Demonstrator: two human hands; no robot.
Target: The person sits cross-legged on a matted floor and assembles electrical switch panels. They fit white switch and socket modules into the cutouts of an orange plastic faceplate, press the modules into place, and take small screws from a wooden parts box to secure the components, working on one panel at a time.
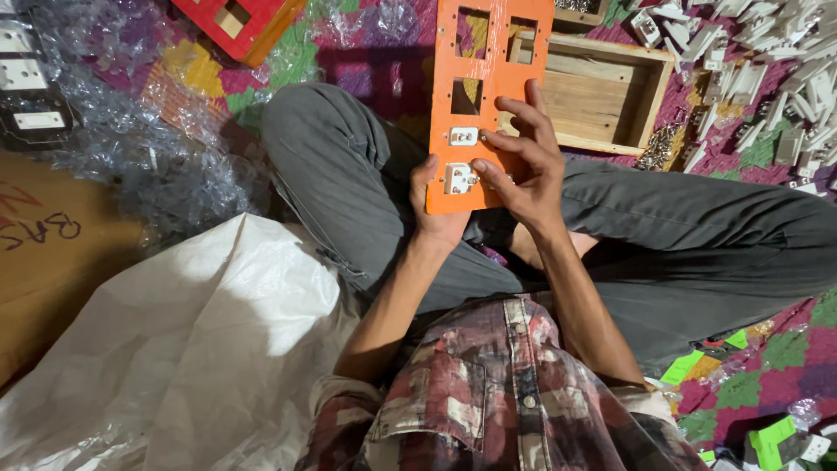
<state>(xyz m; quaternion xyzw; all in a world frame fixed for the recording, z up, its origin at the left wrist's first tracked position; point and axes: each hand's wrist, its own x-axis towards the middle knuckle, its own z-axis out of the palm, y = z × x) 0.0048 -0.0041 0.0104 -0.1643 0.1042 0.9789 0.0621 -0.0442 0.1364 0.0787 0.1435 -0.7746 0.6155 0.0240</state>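
Observation:
I sit cross-legged and hold an orange panel (493, 52) with several rectangular cut-outs upright over my lap. My left hand (433, 209) grips its lower left corner from beneath, thumb on the front. My right hand (523, 166) lies on the panel's lower right part, its fingers pressing beside a white socket (459, 178) seated in the bottom opening. A smaller white switch piece (463, 136) sits in the opening just above. The upper cut-outs are empty.
A shallow wooden box (602, 92) lies behind the panel. A heap of white plastic parts (767, 61) covers the mat at top right. Clear plastic wrappers (113, 113), a red panel (240, 22), a cardboard box (44, 253) and a white sack (200, 349) lie to the left.

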